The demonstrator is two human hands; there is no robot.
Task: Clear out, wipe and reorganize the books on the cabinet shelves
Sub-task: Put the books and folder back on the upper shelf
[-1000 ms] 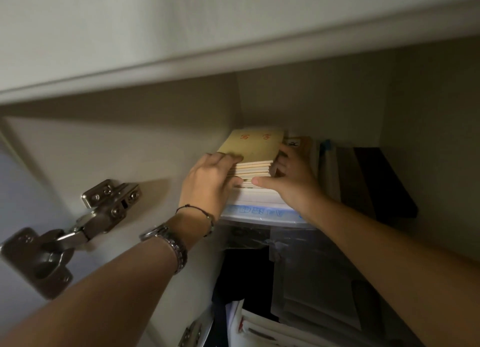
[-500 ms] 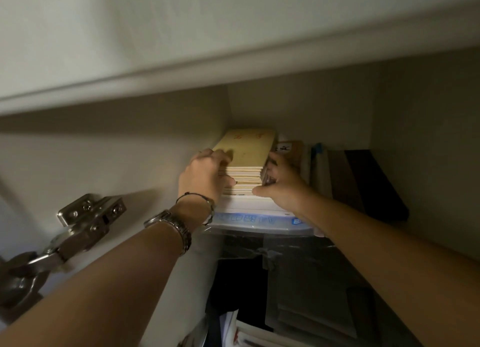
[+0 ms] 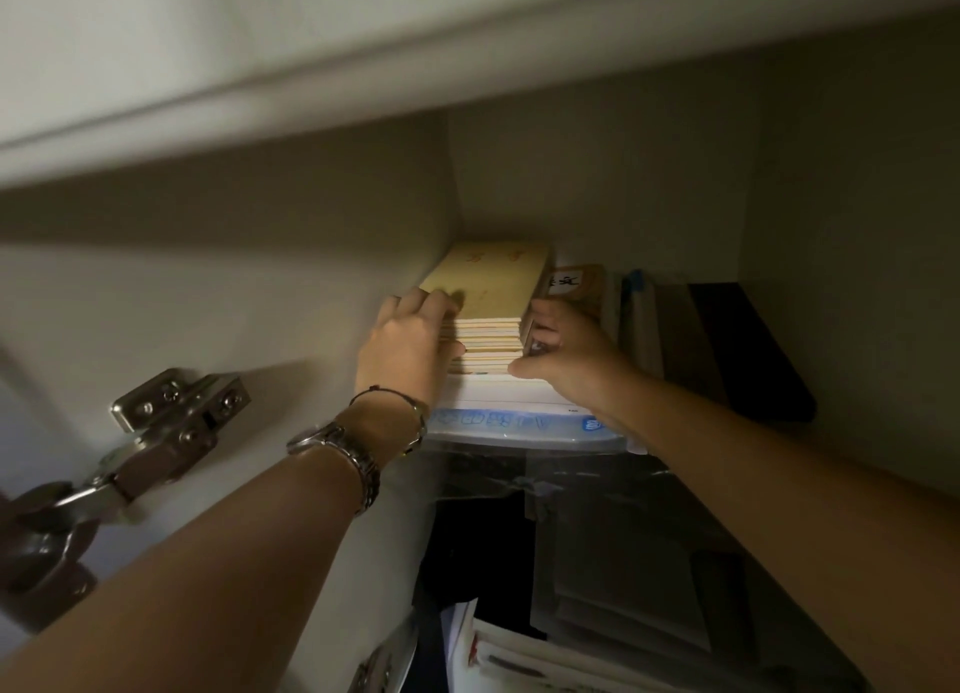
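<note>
A stack of thin yellow-covered books (image 3: 488,297) lies flat on the top cabinet shelf, resting on a white and blue plastic packet (image 3: 519,422). My left hand (image 3: 405,349) grips the stack's left side, fingers curled over its top corner. My right hand (image 3: 566,354) grips the right side, thumb under the front edge and fingers tucked between the stack and the upright books (image 3: 576,287) beside it.
More upright books and dark folders (image 3: 727,344) fill the shelf to the right. The cabinet's left wall is close to my left hand. A metal door hinge (image 3: 156,432) sticks out at the left. Below are a clear plastic sheet and papers (image 3: 545,656).
Both hands stay on the book stack. The view has drifted slightly, and my right fingers have slid deeper along the stack's right side.
</note>
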